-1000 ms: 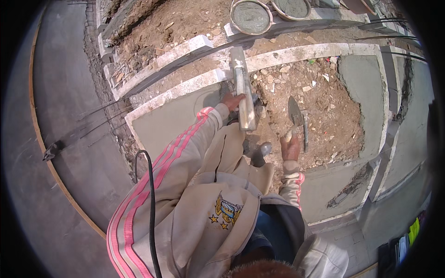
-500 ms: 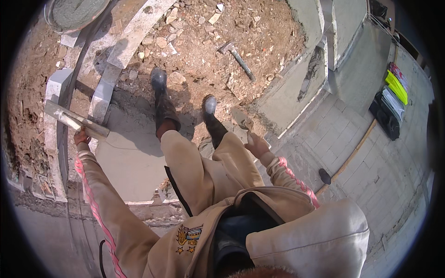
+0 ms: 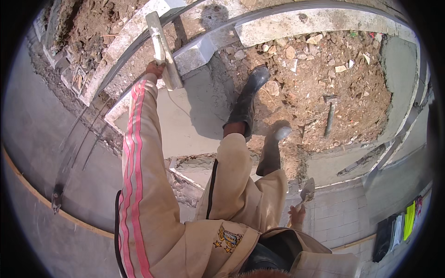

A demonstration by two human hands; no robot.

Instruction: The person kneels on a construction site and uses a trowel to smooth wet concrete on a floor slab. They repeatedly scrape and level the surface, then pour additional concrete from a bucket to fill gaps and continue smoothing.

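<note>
My left hand [image 3: 155, 69] is closed round the handle of a long plastering float [image 3: 173, 74], which I hold out at the upper left. The float is just above the edge of a smooth grey wet mortar strip [image 3: 176, 132], beside a white kerb block [image 3: 197, 54]. Low on the right, my right hand [image 3: 297, 217] grips a small pointing trowel [image 3: 308, 190], its blade grey with mortar. That hand is over the paving beside my right leg; its sleeve is partly hidden by my clothing.
A hammer [image 3: 329, 116] lies on rubble-strewn soil [image 3: 306, 88]. My black boots [image 3: 243, 104] stand by the mortar. A curved concrete kerb [image 3: 320, 21] borders the soil. A long wooden pole [image 3: 46, 204] crosses the floor at left. Folded bags [image 3: 391, 229] lie at lower right.
My view has turned left, so the scene has swung round to the right. The float stays in my left hand; the trowel in my right hand now shows more clearly over the paving.
</note>
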